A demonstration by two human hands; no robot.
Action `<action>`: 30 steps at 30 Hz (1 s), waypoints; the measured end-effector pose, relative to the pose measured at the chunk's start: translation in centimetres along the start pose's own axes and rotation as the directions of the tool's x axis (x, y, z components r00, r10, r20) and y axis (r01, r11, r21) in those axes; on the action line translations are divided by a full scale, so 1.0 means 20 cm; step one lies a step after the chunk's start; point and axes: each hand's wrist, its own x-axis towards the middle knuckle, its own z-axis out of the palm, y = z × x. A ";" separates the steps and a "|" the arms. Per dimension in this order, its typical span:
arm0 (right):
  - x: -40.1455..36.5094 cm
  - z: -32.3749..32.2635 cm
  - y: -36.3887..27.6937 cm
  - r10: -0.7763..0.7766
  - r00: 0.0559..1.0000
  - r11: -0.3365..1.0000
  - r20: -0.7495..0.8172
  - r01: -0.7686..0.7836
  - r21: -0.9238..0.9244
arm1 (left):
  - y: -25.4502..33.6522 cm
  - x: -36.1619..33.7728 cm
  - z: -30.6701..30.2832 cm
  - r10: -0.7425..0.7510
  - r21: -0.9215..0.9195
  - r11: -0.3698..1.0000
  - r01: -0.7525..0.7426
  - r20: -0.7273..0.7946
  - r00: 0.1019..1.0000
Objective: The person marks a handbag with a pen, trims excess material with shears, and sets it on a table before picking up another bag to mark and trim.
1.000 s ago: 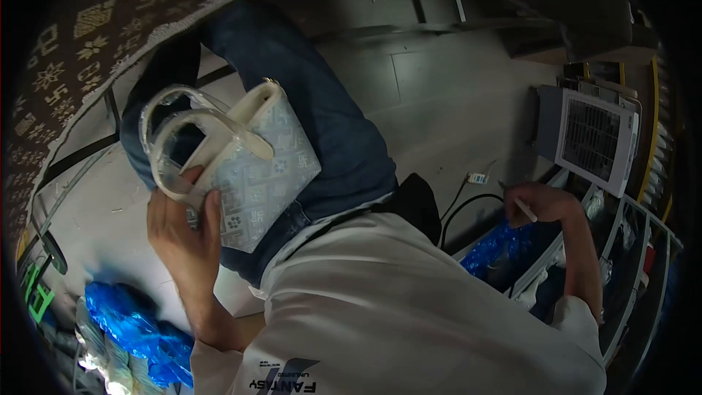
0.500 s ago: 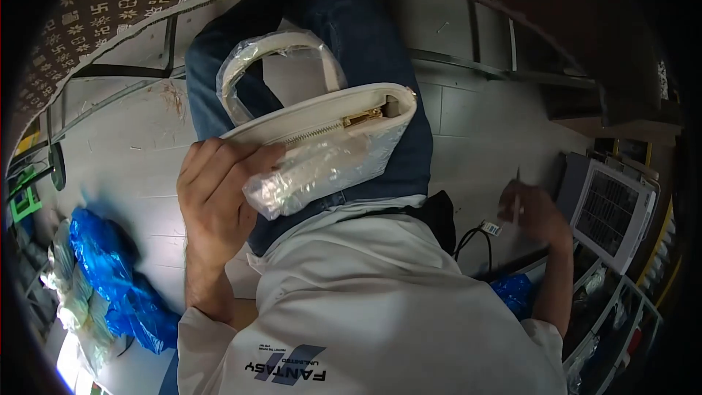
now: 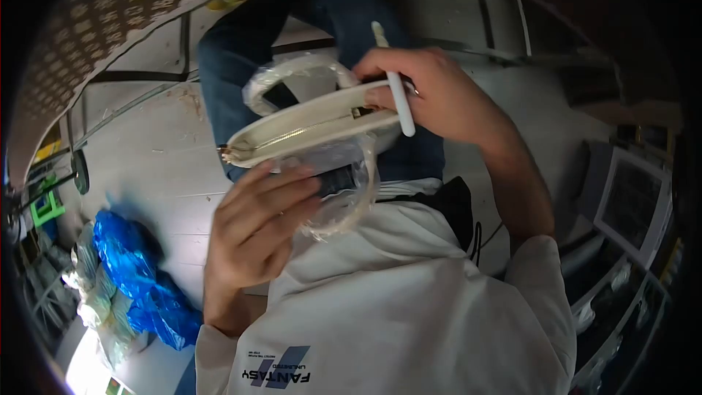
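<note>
A cream handbag (image 3: 314, 113) lies over my lap with its zipped top facing up. One handle (image 3: 296, 72) stands on its far side and the other (image 3: 369, 175) hangs on the near side, both wrapped in clear plastic. My left hand (image 3: 259, 219) holds the near side of the bag, its somewhat blurred fingers over the plastic. At the bag's right end, my right hand (image 3: 446, 95) pinches the rim by the zipper, with the thumb inside the opening. A slim white pen-like tool (image 3: 400, 102) is held across those same fingers.
Blue plastic bags (image 3: 135, 271) and pale plastic lie on the floor at left. A white-framed grille unit (image 3: 632, 201) stands at right beside a rack (image 3: 614, 314). Patterned brown cloth (image 3: 110, 14) hangs over the table frame ahead.
My right hand has come from the far right to the bag's right end, bringing the white tool. The bag has shifted and turned, and its near handle now shows below my left fingers.
</note>
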 end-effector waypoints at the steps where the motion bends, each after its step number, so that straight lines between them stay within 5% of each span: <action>1: 0.01 -0.01 0.03 -0.019 1.000 1.000 0.007 0.019 -0.014 | -0.02 -0.06 -0.01 -0.061 -0.073 0.996 0.048 -0.185 0.981; 3: 0.01 -0.03 0.09 -0.037 0.999 0.999 -0.007 0.037 -0.032 | -0.17 -0.19 -0.01 -0.212 -0.253 0.964 0.087 -0.523 0.825; 7: -0.02 -0.06 0.16 -0.061 0.998 0.996 -0.033 0.063 0.056 | -0.44 -0.12 0.11 -0.524 -0.661 0.712 0.236 -0.278 0.805; 11: -0.14 -0.14 0.19 -0.079 0.996 0.996 -0.028 0.078 -0.042 | -0.47 -0.20 0.32 -0.683 -0.737 0.567 0.368 -0.171 0.710; 13: -0.27 -0.19 0.25 -0.088 0.948 0.985 -0.306 0.128 0.113 | -0.50 -0.24 0.32 -0.708 -0.724 0.574 0.382 -0.204 0.676; 14: -0.39 -0.22 0.33 -0.038 0.938 0.978 -0.344 0.105 0.180 | -0.52 -0.24 0.31 -0.670 -0.721 0.601 0.344 -0.221 0.708; 16: -0.73 -0.09 0.50 0.298 0.796 0.921 -0.528 -0.094 0.378 | -0.49 -0.22 0.30 -0.653 -0.722 0.608 0.332 -0.217 0.725; 18: -1.13 0.14 0.56 0.682 0.579 0.729 -0.447 -0.483 0.485 | -0.48 -0.22 0.33 -0.633 -0.727 0.611 0.313 -0.212 0.745; 20: -1.39 0.41 0.53 0.814 0.457 0.574 -0.359 -0.533 0.622 | -0.49 -0.24 0.36 -0.674 -0.753 0.597 0.275 -0.286 0.681; 23: -1.44 0.61 0.44 0.894 0.297 0.449 -0.336 -0.606 0.657 | -0.54 -0.30 0.35 -0.722 -0.757 0.566 0.327 -0.265 0.639; 30: -1.38 0.61 0.42 0.890 0.279 0.455 -0.360 -0.593 0.664 | -0.48 -0.19 0.32 -0.685 -0.730 0.593 0.339 -0.237 0.689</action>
